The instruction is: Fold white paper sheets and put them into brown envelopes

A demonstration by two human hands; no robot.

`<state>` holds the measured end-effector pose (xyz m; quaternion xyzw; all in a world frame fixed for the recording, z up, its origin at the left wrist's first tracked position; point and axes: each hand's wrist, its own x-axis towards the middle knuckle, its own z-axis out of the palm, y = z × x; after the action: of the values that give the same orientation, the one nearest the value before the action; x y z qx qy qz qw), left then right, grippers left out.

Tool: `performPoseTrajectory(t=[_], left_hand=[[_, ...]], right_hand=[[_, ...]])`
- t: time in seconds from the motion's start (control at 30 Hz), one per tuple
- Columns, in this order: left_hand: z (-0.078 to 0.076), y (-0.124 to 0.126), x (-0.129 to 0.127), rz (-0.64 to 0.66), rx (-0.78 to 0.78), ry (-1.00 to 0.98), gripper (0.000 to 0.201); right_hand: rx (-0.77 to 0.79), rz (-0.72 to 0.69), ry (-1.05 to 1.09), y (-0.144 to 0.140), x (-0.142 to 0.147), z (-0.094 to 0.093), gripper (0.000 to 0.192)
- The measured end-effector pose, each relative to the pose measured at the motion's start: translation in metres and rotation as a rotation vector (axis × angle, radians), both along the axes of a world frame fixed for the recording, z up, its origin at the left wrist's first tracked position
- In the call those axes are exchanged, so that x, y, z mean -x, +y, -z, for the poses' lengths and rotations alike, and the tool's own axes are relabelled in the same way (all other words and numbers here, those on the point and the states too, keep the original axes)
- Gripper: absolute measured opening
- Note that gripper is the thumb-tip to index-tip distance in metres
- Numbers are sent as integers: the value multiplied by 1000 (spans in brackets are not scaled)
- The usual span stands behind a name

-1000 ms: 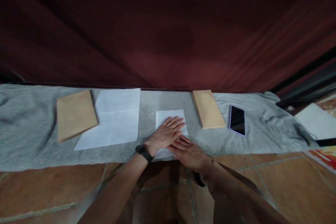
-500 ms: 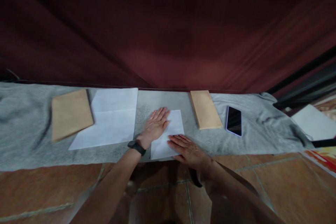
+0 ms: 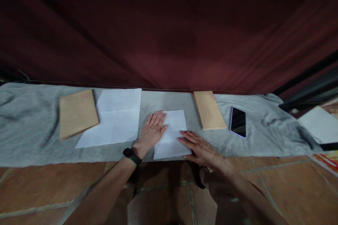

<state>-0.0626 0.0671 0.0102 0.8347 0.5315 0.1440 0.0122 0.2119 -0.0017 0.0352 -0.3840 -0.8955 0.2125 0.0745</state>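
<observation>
A folded sheet of white paper [image 3: 173,140] lies on the grey cloth in front of me, with a crease running across its middle. My left hand [image 3: 153,129] rests flat at its left edge, fingers stretched away from me. Over the paper's right edge lies my right hand [image 3: 199,147], palm down, its fingers extended toward the left. Neither hand grips anything. To the left, larger white sheets [image 3: 118,123] show a crosswise crease and lie partly under a brown paper packet [image 3: 78,114].
A stack of tan envelopes [image 3: 210,110] lies right of the paper, with a purple-cased phone [image 3: 238,122] beyond it. Grey cloth [image 3: 266,130] covers the narrow surface. A dark red curtain [image 3: 171,42] hangs behind. White paper [image 3: 320,124] sits far right; tiled floor [image 3: 39,190] lies below.
My hands have moved apart, the left sliding left and the right sliding right, uncovering more of the folded paper's middle. The view has shifted slightly.
</observation>
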Motion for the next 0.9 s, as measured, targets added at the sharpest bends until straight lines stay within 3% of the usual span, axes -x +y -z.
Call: performPoseTrajectory(t=[0.1,0.2,0.27,0.4,0.63,0.73,0.9], left_hand=[[-7,-8,-1,81,-17,12,57],[-13,-19,-7,189,-4,10,55],[-14,-29,-14,259,15,3,54],[-11,-50,-29,357,49,-7,54],[-6,-75,-37,420,36,-1,53],[-7,-78,-33,436,34,18,67],[-7,-80,-28,441,30,73,67]], right_hand=[[43,-15,29,0,-3,-7,79],[72,8,93,5,-4,-10,65],[24,107,117,10,-2,-7,55],[-144,245,53,19,12,10,53],[-209,228,-13,20,40,28,55],[-229,253,-28,19,43,29,55],[-265,290,-85,20,41,32,54]])
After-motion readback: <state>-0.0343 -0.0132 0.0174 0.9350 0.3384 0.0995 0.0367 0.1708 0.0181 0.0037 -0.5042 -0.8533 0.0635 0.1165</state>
